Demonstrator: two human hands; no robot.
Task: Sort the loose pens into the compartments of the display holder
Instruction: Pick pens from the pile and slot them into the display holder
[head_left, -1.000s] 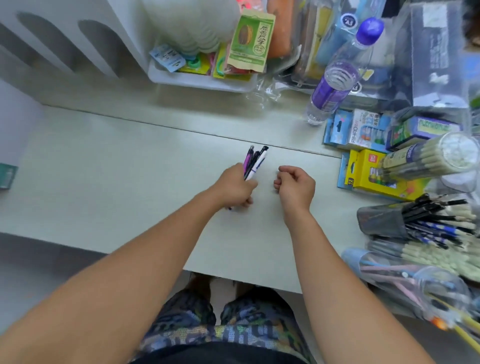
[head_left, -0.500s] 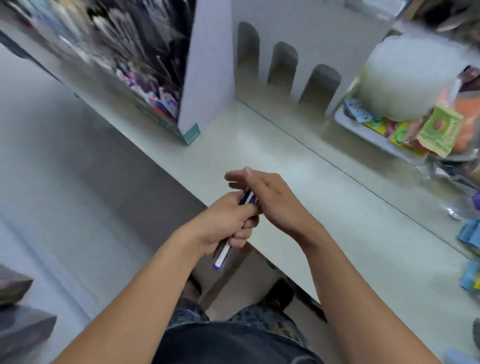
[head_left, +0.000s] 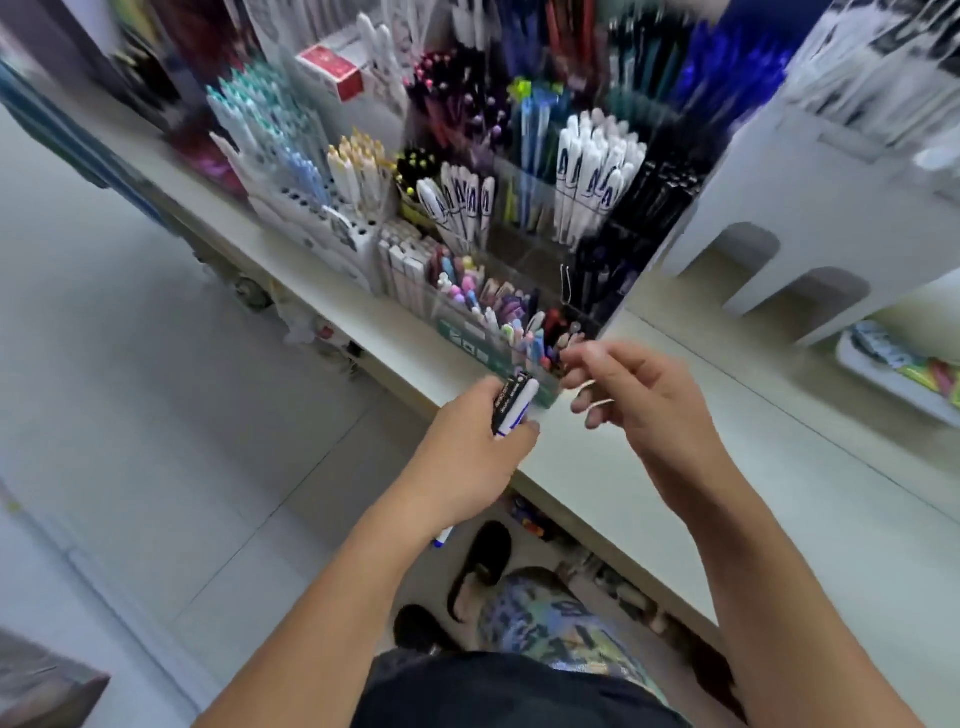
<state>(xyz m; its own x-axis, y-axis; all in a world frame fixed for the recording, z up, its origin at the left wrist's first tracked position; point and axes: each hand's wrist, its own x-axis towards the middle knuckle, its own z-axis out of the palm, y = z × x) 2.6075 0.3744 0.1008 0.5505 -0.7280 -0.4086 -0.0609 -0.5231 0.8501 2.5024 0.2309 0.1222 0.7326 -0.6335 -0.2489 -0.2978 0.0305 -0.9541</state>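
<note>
Head view. Two hands are raised over the front edge of the pale worktop (head_left: 649, 483), just in front of the display holder (head_left: 519, 218). The left hand (head_left: 467, 457) is curled round a small bundle of pens (head_left: 511, 402); two barrels can be counted above the fist, one black and one white with a blue band, and a blue-tipped end pokes out below the wrist. Whether the fist hides further pens cannot be told. The right hand (head_left: 639, 395) holds nothing visible: its fingers are loosely bent and spread, with the fingertips just beside the tops of the pens standing in the nearest compartment.

The display holder stands on the worktop at the left and rises in tiers. Each compartment is packed with upright pens, too many and too blurred to count: mixed pastel ones in front, white ones with blue clips in two groups behind, black ones at the right, teal and cream ones at the left. The upper rows are smeared by motion. One white arched divider (head_left: 800, 208) stands to the right, cut off by the top edge.
</note>
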